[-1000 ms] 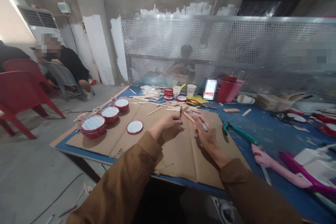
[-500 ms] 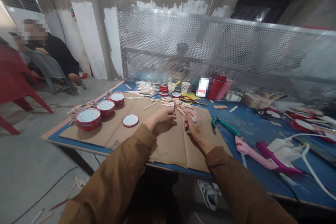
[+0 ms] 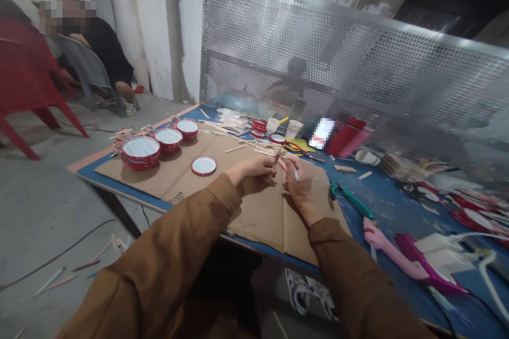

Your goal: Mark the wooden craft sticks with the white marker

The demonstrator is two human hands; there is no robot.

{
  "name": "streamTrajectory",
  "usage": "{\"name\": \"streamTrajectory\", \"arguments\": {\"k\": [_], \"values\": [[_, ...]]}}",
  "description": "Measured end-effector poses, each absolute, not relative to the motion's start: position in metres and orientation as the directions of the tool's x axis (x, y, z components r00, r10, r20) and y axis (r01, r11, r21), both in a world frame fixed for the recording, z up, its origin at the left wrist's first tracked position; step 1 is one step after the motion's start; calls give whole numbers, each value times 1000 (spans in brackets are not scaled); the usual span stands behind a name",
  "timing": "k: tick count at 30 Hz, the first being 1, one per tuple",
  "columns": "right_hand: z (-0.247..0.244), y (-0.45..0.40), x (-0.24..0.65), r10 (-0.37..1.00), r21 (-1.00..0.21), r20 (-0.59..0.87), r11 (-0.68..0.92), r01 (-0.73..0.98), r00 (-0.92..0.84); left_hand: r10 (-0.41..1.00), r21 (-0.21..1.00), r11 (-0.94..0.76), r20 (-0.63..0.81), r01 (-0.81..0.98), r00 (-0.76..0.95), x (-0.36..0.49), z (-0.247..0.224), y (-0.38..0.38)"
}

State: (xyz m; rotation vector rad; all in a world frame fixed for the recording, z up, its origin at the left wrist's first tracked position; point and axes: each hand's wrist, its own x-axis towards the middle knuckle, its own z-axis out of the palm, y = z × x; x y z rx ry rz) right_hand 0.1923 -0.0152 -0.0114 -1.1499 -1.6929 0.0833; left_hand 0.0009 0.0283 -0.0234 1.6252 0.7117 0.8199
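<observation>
Brown cardboard sheet (image 3: 260, 217) on a blue desk (image 3: 392, 206): left grip (image 3: 254, 174) closed on a wooden craft stick (image 3: 276, 159), right grip (image 3: 305, 193) pinching a pen (image 3: 296, 174); red-rimmed round tins (image 3: 140, 149) stand stacked left of the grips, one single tin (image 3: 203, 166) nearest.

The person's left hand (image 3: 252, 172) is hiding most of a thin wooden stick (image 3: 275, 159), and the fingers of the right hand (image 3: 304, 193) are covering a slim pen-like tool (image 3: 297, 175), which is too small to identify. The perforated metal screen (image 3: 278, 37) is obscuring a seated figure (image 3: 296, 85) behind it, pixelation is masking a white rectangular object (image 3: 322, 133), and the picture's bottom edge is cutting off both brown sleeves (image 3: 159, 254).
</observation>
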Motion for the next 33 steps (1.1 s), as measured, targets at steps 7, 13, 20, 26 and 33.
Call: {"name": "streamTrajectory", "arguments": {"k": [7,13,20,26,33], "values": [[-6,-25,194,761,-630,649,533,565,5,762,936,-277,76,218,643,-5,-10,23],[4,-36,192,844,-765,533,452,460,57,760,930,-305,107,206,641,-6,-6,17],[17,-57,185,770,-636,633,573,517,-76,749,937,-285,86,202,657,-9,0,12],[20,-76,183,753,-587,644,599,545,-134,755,939,-267,64,218,653,-9,-2,16],[9,-68,185,770,-595,611,599,535,-183,712,958,-234,52,166,700,-7,-10,21]]}}
